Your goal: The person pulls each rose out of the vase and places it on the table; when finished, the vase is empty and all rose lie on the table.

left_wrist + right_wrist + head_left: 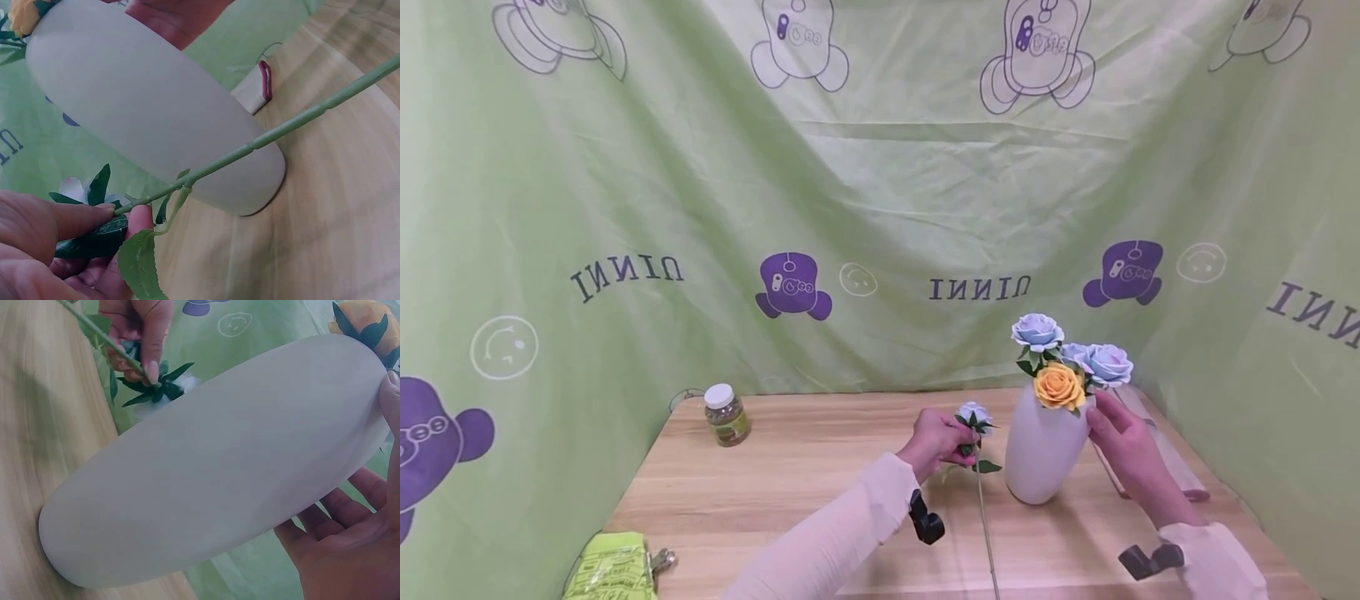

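Note:
My left hand (934, 437) pinches the stem (256, 145) of a pale blue rose (974, 414) just below its bloom. That stem slants down toward the table's front edge, with green leaves (140, 265) near the fingers. To its right stands a white vase (1037, 454), tilted slightly. My right hand (1123, 446) grips the vase's right side near the rim; in the right wrist view the thumb (392, 397) lies by the rim and the fingers go partly behind. An orange-yellow rose (1060, 386) and several pale blue roses (1037, 332) sit in the vase; their stems are hidden inside.
A jar with a white lid (727, 415) stands at the table's back left. A bright green packet (613, 567) with a metal clip lies front left. Behind the vase lies a pale, dark red-edged item (1180, 471). Green printed cloth (880, 192) hangs around the wooden table (775, 483).

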The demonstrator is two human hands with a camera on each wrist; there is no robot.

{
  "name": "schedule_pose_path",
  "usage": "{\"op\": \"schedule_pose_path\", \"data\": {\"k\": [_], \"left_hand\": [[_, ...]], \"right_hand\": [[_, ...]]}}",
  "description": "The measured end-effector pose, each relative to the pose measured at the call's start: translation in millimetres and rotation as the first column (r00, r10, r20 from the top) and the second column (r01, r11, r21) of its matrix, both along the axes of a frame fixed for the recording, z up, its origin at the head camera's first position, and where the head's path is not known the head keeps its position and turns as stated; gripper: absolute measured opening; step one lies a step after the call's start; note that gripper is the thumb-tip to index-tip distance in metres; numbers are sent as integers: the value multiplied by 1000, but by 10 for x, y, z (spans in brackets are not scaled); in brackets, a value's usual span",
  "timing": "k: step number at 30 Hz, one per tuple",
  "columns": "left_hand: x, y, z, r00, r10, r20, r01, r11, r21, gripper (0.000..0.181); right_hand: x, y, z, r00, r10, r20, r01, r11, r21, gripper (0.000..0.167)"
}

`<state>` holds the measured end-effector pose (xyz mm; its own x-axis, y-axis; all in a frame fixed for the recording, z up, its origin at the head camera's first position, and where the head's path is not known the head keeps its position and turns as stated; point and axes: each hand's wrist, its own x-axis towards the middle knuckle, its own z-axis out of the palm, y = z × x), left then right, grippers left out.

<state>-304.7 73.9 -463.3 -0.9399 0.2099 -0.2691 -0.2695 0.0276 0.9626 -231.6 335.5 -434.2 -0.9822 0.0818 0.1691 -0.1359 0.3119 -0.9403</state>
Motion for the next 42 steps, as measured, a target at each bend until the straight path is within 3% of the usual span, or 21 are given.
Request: {"op": "schedule_pose_path", "data": {"k": [8, 17, 34, 42], "left_hand": [[-23, -30, -61, 999, 36, -8, -36, 999, 17, 5], [-25, -35, -81, 998, 66, -8, -66, 998, -18, 5], [65, 81, -279, 997, 72, 27, -68, 992, -108, 21], [71, 86, -320, 996, 74, 49, -69, 994, -85, 20]], "right_hand": [[-40, -8, -12, 999, 13, -37, -17, 995, -96, 68], [-60, 0, -26, 993, 38, -112, -58, 981, -187, 67], [-6, -10, -35, 1000, 5, -11, -6, 997, -81, 70], [-11, 7, -64, 1000, 7, 7, -7, 996, -91, 72]]}}
